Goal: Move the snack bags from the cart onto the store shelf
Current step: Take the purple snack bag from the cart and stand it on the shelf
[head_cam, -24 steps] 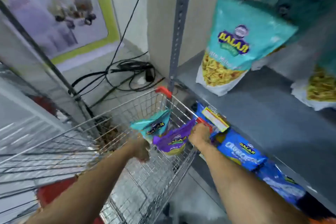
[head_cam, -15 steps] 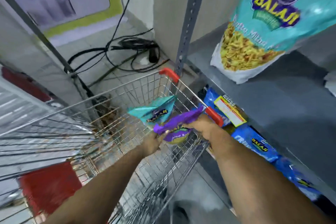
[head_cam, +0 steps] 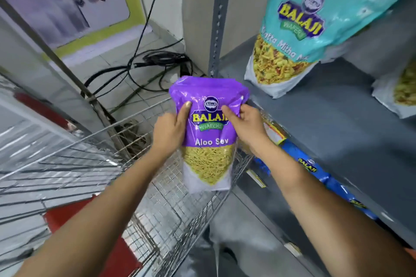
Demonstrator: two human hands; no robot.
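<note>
A purple Aloo Sev snack bag [head_cam: 208,141] hangs upright above the wire cart [head_cam: 157,198], held from both sides. My left hand [head_cam: 171,130] grips its left edge, thumb on the front. My right hand [head_cam: 244,126] grips its right edge. To the right is the grey store shelf [head_cam: 333,123]. A teal snack bag [head_cam: 299,29] stands on it at the back, and another bag [head_cam: 398,94] shows at the right edge. The teal bag seen earlier in the cart is hidden now.
Blue snack bags [head_cam: 315,171] lie on the lower shelf level beside the cart. A grey shelf upright [head_cam: 219,18] rises just behind the purple bag. Black cables [head_cam: 157,63] coil on the floor beyond the cart. A red panel [head_cam: 101,231] sits in the cart.
Both hands have lifted the purple bag out of the cart and turned it upright facing me. The view has moved closer to the shelf.
</note>
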